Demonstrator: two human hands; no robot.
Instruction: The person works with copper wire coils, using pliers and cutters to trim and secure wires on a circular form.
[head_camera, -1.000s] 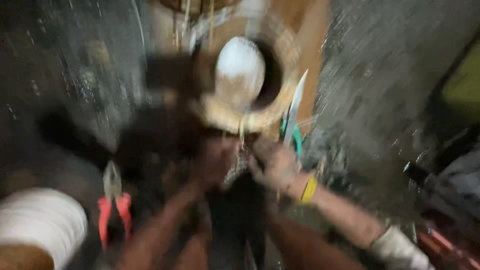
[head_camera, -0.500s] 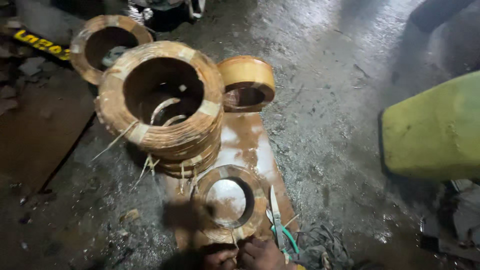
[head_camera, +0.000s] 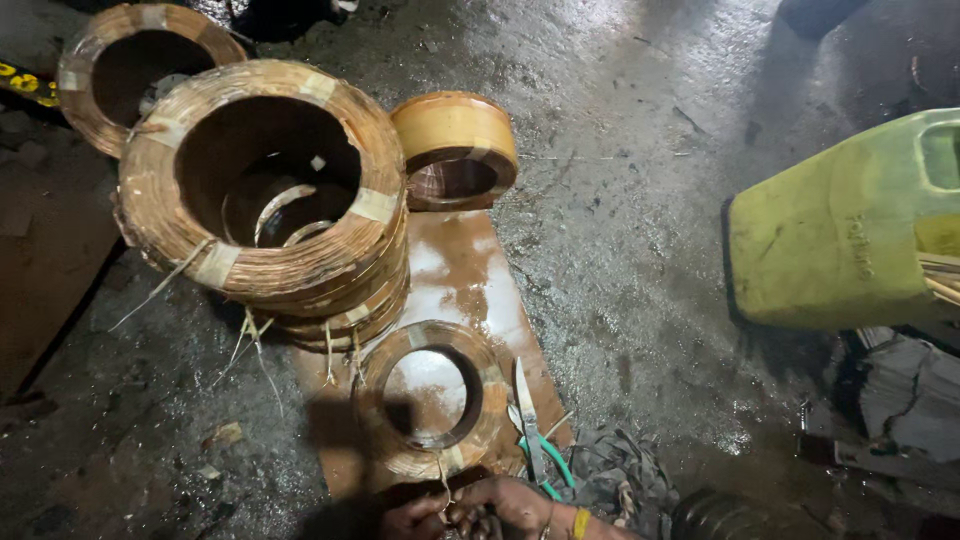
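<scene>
Hands (head_camera: 480, 510) at frame edge, fingers pinching wire of copper coil (head_camera: 432, 398); green jerrycan (head_camera: 850, 240) contents unseen.

- Both hands sit at the bottom edge, left hand (head_camera: 420, 515) and right hand (head_camera: 515, 503) together, pinching a thin strand below a small copper coil (head_camera: 385, 420).
- Scissors (head_camera: 528, 425) lie just right of that coil, on a brown board (head_camera: 455, 275).
- A stack of large coils (head_camera: 265, 250) stands behind.
- A yellow-green container (head_camera: 835, 250) lies well apart, on the wet floor (head_camera: 620, 120).
</scene>
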